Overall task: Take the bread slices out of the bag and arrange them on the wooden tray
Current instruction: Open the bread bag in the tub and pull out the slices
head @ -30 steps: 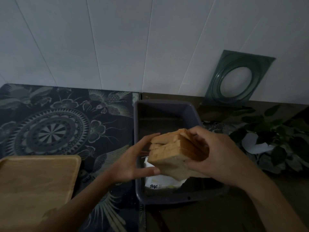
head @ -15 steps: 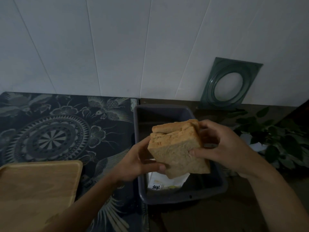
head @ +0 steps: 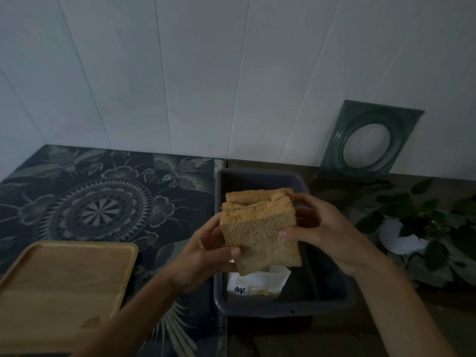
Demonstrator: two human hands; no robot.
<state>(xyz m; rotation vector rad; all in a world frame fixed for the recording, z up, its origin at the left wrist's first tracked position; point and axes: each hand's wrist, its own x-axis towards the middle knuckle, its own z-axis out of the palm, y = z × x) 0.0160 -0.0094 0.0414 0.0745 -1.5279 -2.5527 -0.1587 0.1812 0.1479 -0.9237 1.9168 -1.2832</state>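
A stack of brown bread slices (head: 260, 228) is held upright in the air above a grey plastic bin (head: 332, 302). My left hand (head: 206, 256) grips the stack's lower left corner, thumb on the front slice. My right hand (head: 319, 228) holds the right edge, fingers behind the stack and thumb in front. The white bread bag (head: 255, 283) lies inside the bin beneath the bread. The wooden tray (head: 64, 287) sits at the lower left with nothing on it.
A dark patterned mat (head: 98, 202) covers the left of the counter, under the tray. A green square frame (head: 371, 140) leans on the white wall. A leafy plant (head: 422, 228) with a white piece stands at the right.
The stack of slices has risen clear of the bag and turned upright with its flat face toward me. Both hands have kept hold of it throughout.
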